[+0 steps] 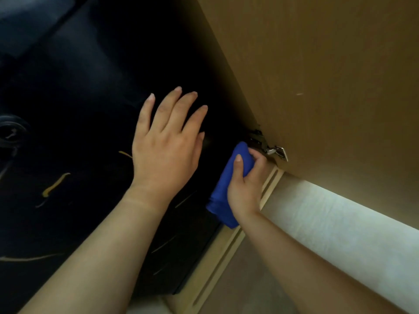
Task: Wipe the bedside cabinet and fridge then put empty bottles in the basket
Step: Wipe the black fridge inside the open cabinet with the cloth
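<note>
The left hand (165,146) is spread wide, fingers straight and slightly fanned, palm down over a dark surface (79,109); I cannot tell whether the palm actually touches it. The right hand (246,184) is curled tight round a folded blue cloth (223,196), thumb laid across the front of it, fingers wrapped behind. The cloth runs from just past the knuckles down beyond the wrist, and its top end is pushed into the corner beside a metal hinge (272,150). The two hands are near each other, the cloth just right of the left hand's thumb.

The hinge sits at the lower edge of a wooden door (328,75), which fills the upper right and closes off that side. Under the right forearm a pale grooved trim (226,252) borders the dark surface, and beyond it is a white textured panel (340,234). The dark surface is nearly black with thin yellowish streaks (55,184). At its far left edge sits a round dark fitting (11,132), too dim to identify.
</note>
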Demonstrator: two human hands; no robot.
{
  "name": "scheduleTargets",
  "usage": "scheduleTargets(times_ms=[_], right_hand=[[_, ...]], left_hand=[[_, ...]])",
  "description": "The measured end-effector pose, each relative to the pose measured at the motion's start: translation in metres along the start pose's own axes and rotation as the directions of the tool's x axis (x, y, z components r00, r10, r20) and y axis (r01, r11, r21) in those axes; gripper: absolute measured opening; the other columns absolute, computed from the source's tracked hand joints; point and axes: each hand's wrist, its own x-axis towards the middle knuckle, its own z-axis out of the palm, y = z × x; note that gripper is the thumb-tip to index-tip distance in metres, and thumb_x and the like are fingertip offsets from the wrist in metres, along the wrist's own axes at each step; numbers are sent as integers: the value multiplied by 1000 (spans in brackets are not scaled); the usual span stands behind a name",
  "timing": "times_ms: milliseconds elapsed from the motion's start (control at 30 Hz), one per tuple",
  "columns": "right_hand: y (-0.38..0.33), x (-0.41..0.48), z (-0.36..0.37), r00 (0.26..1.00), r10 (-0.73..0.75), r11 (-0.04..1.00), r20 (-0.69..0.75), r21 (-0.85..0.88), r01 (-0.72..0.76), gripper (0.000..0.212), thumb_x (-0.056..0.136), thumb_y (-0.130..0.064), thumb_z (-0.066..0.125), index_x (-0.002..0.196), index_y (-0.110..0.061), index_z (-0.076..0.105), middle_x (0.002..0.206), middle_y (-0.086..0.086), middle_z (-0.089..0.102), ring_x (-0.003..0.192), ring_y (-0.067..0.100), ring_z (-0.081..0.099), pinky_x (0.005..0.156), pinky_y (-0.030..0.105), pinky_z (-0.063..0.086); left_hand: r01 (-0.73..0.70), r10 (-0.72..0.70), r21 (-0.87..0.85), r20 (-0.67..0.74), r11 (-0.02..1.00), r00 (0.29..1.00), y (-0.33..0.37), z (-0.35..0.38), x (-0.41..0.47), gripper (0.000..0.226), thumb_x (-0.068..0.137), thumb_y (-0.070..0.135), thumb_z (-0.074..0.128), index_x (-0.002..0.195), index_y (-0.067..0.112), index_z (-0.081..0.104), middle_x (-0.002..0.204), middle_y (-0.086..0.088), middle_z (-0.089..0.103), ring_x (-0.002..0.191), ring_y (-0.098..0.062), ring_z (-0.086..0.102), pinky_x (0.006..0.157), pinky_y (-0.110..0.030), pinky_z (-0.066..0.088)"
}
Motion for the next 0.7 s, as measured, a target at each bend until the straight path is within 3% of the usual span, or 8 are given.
scheduleTargets(times_ms=[167, 333, 400, 567, 700], right_hand=[[-1, 15, 16, 991, -126, 990, -46, -73, 123, 31, 94, -26, 51, 122, -13, 47, 120, -1, 41, 104, 1, 42, 83, -3, 28], [18, 22, 10, 991, -35, 993, -126, -114, 20, 30, 95, -23, 50, 122, -10, 48, 124, 8, 45, 89, -11, 38, 79, -6, 26], [13, 21, 11, 993, -39, 995, -113, -99, 28, 30, 95, -23, 50, 122, -11, 48, 124, 7, 45, 94, -15, 39, 78, -6, 26], [-15, 23, 23, 973, -220, 975, -76, -33, 218, 30, 95, -26, 51, 122, -14, 50, 119, -1, 42, 109, 9, 47, 91, 8, 33], [0, 22, 17, 975, -201, 977, -93, -84, 194, 30, 95, -24, 51, 123, -11, 50, 120, 3, 44, 104, 1, 45, 86, 0, 29]], left_hand=[[-21, 21, 110, 7, 994, 1000, -1, 8, -3, 39, 98, 31, 43, 134, 16, 50, 146, -6, 42, 138, -24, 27, 114, -40, 7], [-23, 29, 153, -38, 988, 999, 0, 11, -3, 35, 98, 28, 46, 131, 17, 53, 145, -5, 44, 136, -25, 29, 113, -41, 10], [-27, 33, 152, -40, 988, 999, 1, 11, -3, 35, 98, 27, 45, 131, 18, 53, 145, -4, 44, 136, -25, 29, 113, -41, 8], [-25, 32, 172, -40, 985, 999, 0, 11, -4, 36, 98, 28, 45, 131, 18, 53, 146, -3, 43, 136, -24, 28, 113, -40, 8], [-16, 25, 166, -51, 986, 998, 1, 11, -3, 35, 98, 28, 45, 131, 18, 53, 145, -3, 43, 136, -24, 29, 113, -40, 9]])
